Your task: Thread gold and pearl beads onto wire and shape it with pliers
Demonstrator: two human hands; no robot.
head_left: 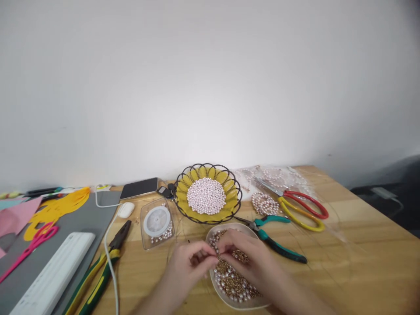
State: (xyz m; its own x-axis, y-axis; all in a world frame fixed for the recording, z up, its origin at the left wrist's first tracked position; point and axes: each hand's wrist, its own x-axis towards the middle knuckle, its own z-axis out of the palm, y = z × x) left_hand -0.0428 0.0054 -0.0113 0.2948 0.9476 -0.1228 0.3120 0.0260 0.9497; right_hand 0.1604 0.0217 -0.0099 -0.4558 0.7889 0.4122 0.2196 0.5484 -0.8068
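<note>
My left hand (188,262) and my right hand (251,258) meet over a shallow white dish (219,292) holding gold and pearl beads. Both hands are pinched, fingertips touching near the dish's left rim, apparently on a bead or thin thread too small to make out. Behind them stands a black wire basket (208,194) with a yellow liner, filled with pale pink pearls. A clear tray (156,224) with a spool of thread lies left of the basket.
Teal-handled pliers (278,245) and red-and-yellow scissors (300,208) lie to the right, by bagged bead strands (265,203). Green-and-yellow pliers (98,275), a white cable, a phone (138,188), pink scissors (31,245) and felt pieces sit on the left.
</note>
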